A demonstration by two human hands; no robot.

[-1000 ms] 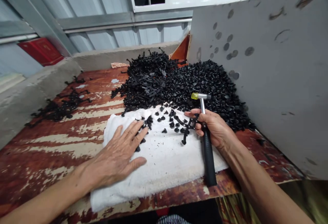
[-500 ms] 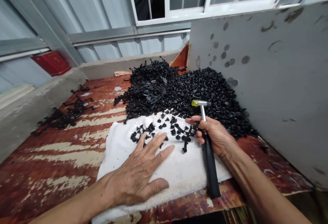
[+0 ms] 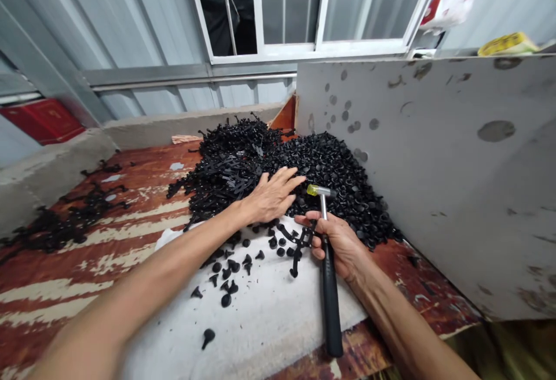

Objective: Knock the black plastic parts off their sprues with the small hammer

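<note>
My left hand reaches over the front of a heap of small black plastic pieces, fingers stretched out; whether it touches them I cannot tell. In my right hand is a small hammer, its black handle pointing down toward me and its head, yellow at one end, pointing up. The same hand's fingers also hold a branched black plastic sprue. Below them lies a white cloth scattered with loose, round-headed black pieces.
Tangled black sprues make up the heap's left part, and more sprues lie at the left on the worn red-brown table. A grey board stands along the right side. A window is in the corrugated wall behind.
My left hand has moved from the cloth forward to the heap. Some loose pieces on the cloth now lie nearer to me. The right hand still holds the hammer and sprue; the view has shifted.
</note>
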